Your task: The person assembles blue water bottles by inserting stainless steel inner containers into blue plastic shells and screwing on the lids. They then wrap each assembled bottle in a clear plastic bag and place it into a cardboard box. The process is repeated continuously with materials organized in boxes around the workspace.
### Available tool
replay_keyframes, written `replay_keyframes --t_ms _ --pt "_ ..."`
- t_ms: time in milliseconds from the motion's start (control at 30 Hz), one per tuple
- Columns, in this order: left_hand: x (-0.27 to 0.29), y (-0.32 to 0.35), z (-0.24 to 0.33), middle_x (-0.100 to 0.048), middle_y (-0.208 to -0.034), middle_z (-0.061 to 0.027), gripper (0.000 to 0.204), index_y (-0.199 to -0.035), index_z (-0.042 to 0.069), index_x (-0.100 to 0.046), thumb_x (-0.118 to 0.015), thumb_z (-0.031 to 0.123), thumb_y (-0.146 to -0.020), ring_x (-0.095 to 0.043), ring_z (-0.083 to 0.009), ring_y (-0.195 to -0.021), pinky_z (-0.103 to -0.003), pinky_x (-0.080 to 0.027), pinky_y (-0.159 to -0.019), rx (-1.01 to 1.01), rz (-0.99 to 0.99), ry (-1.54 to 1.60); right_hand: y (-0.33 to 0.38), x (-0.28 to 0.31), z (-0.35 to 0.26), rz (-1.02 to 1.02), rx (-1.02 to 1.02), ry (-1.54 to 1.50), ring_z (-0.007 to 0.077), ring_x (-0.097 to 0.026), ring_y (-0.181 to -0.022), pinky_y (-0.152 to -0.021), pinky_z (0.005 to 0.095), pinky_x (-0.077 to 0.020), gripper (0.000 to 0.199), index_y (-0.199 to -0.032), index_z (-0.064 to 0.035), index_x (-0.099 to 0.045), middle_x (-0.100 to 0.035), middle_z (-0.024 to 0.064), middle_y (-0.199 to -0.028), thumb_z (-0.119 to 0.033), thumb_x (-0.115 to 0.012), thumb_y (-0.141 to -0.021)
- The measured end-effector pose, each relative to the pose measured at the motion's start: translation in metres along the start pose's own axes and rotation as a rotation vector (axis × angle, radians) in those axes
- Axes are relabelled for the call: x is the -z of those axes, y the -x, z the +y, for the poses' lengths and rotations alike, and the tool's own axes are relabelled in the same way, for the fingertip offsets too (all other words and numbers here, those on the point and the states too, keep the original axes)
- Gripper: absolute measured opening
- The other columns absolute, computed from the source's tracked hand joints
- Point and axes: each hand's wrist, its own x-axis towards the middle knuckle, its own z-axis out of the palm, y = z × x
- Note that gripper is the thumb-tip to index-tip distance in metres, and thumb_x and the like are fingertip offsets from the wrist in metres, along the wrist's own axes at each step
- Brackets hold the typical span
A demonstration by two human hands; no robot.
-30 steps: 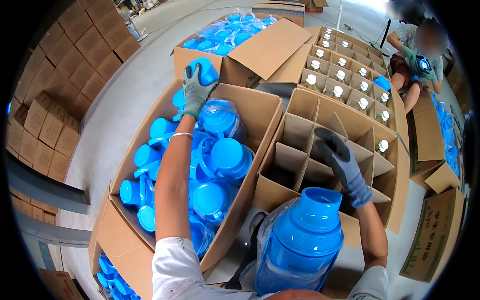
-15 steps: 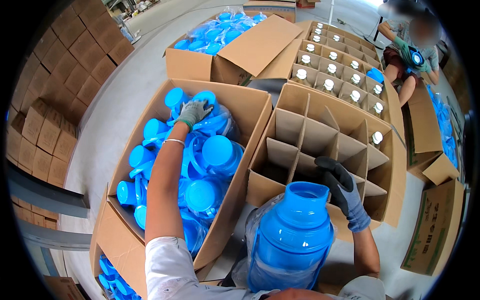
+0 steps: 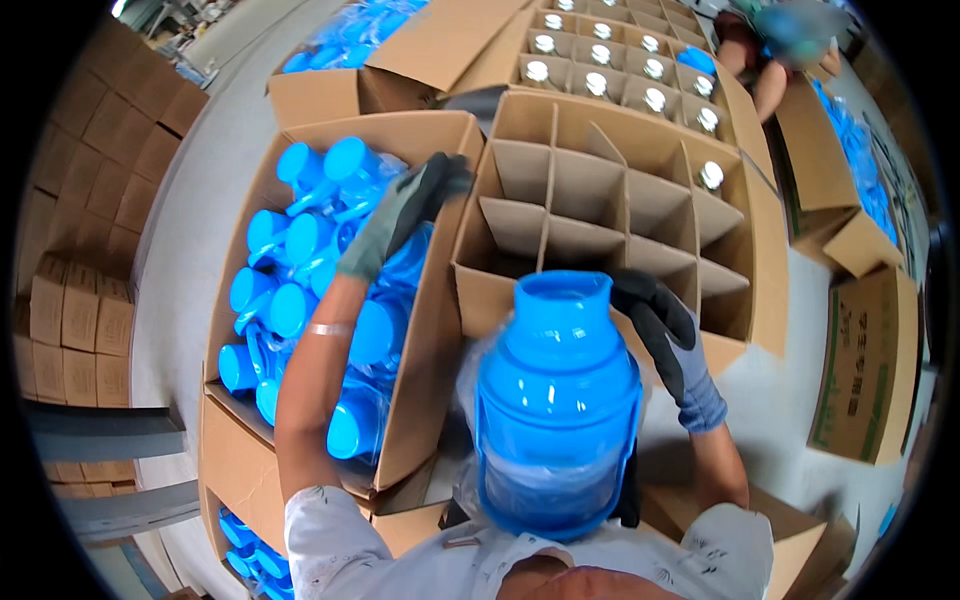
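A large blue plastic flask shell (image 3: pixel 560 400), open at its neck, stands upright in front of my body, with clear plastic film around its lower part. My right hand (image 3: pixel 668 340), in a grey and black glove, is beside the neck, fingers loosely bent and fingertips close to its rim; whether they touch is unclear. My left hand (image 3: pixel 405 215), gloved and blurred, is over the right side of a carton (image 3: pixel 440 130) packed with blue cup-topped flask shells (image 3: pixel 380 330). Its fingers stretch toward the carton's right wall, and I see nothing in them.
Right of that carton stands a divided carton (image 3: pixel 620 115) with one white-topped bottle (image 3: pixel 711 176). Behind it, another divided carton holds several such bottles (image 3: pixel 597 83). A person (image 3: pixel 790 35) sits far right beside an open carton (image 3: pixel 815 150). Stacked boxes (image 3: pixel 90 310) line the left.
My left hand has come off the blue cup tops and swung right, toward the carton's edge. My right fingers are nearer the flask shell's rim. The whole view has shifted.
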Motion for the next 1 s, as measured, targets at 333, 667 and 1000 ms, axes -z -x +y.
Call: replay_keyframes --t_ms 333,667,1000 --pt "-0.111 0.033 0.202 -0.048 -0.138 -0.0152 0.079 -0.14 0.003 -0.043 -0.068 0.044 -0.078 -0.048 -0.0254 -0.125 -0.036 -0.036 -0.107 0.193 -0.194 1.179 0.057 -0.052 -0.018 0.114 0.17 0.415 0.0276 -0.044 -0.126 -0.105 0.0384 -0.0369 0.066 -0.14 0.0014 -0.035 -0.045 0.0199 -0.136 -0.026 -0.066 -0.089" --pt "-0.091 0.072 0.233 -0.049 -0.138 -0.0169 0.075 -0.139 0.0 -0.043 -0.069 0.031 -0.076 -0.047 -0.0275 -0.127 -0.038 -0.035 -0.108 -0.005 -0.074 0.95 0.091 -0.037 -0.023 -0.004 0.145 -0.42 0.0256 -0.036 -0.136 -0.114 0.038 -0.0281 0.056 -0.147 -0.0085 -0.029 -0.036 0.0129 -0.148 -0.038 -0.04 -0.101" --pt "-0.104 0.071 0.224 -0.047 -0.139 -0.0163 0.079 -0.14 0.001 -0.041 -0.067 0.044 -0.079 -0.046 -0.0283 -0.127 -0.037 -0.035 -0.109 0.176 -0.161 1.052 0.182 0.022 0.086 -0.148 -0.669 -0.141 0.0212 -0.054 -0.117 -0.102 0.033 -0.0418 0.043 -0.137 -0.0038 -0.046 -0.053 0.0134 -0.133 -0.02 -0.053 -0.097"
